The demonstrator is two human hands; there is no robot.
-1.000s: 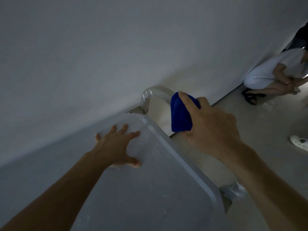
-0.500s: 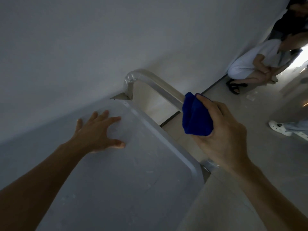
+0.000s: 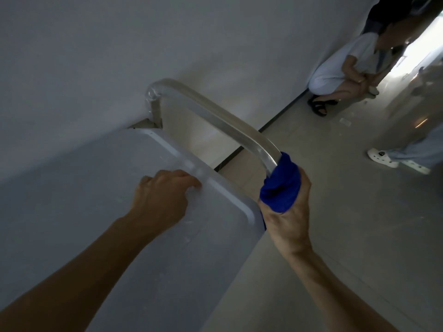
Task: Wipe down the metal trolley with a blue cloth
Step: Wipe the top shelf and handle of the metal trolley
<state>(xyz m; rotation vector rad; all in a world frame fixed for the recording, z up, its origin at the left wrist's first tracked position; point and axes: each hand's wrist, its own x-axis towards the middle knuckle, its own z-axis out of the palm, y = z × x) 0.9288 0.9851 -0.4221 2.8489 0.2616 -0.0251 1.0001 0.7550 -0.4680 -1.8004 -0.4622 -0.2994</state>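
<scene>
Since half a second ago: left hand [image 3: 163, 200] slid to the trolley [image 3: 72, 200] tray rim, fingers curled, bracing, grasping nothing. Right hand [image 3: 287, 216] ran down the handle [image 3: 215, 116], now clenched around the blue cloth [image 3: 279, 188] wrapped at its near bend. Handle looks nearly done; tray not yet wiped, I'd judge.

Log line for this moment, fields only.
phase: wiping handle | right hand: blue cloth wrapped round near bend of trolley handle | left hand: resting on trolley top near rim | bystanders: far right
</scene>
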